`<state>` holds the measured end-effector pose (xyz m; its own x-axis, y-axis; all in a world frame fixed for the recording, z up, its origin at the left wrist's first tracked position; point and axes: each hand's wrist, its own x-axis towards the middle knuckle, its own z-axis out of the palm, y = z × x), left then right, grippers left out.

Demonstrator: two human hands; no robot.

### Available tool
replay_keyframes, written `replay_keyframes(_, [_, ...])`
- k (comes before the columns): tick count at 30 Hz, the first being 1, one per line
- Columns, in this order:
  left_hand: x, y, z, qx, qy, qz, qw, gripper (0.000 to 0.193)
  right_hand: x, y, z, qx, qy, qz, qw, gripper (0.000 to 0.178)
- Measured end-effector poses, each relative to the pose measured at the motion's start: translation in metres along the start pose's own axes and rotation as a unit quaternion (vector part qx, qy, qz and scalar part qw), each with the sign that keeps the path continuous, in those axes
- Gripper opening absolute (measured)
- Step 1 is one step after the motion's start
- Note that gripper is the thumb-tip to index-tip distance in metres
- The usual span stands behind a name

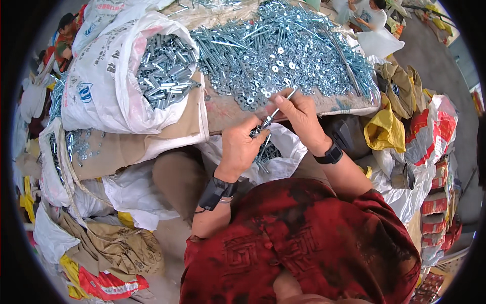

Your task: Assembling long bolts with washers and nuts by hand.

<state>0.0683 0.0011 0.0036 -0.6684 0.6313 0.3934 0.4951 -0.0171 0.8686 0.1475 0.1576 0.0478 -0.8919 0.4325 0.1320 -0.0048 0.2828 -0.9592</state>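
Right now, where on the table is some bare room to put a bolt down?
A bare strip of table lies between the bolt pile and the right hand. Another patch lies beside the white sack. Elsewhere it is crowded.

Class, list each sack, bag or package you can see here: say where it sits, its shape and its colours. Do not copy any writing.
White woven sack: upper left, slumped open, blue print.
Clear plastic bag: centre, under the hands, crumpled.
Red-and-white sacks: right edge, bulging, piled.
Yellow bag: right of centre, crumpled.
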Motion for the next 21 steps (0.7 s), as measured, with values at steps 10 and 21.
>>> replay_keyframes(10, [-0.005,-0.002,0.009,0.064,-0.014,0.041,0.997,0.021,0.002,0.003,-0.016,0.001,-0.093,-0.006,0.996,0.033])
replay_keyframes(21, [0.001,0.007,0.002,-0.014,-0.057,0.095,0.994,0.017,-0.012,-0.002,-0.021,-0.009,-0.153,-0.045,0.987,0.027])
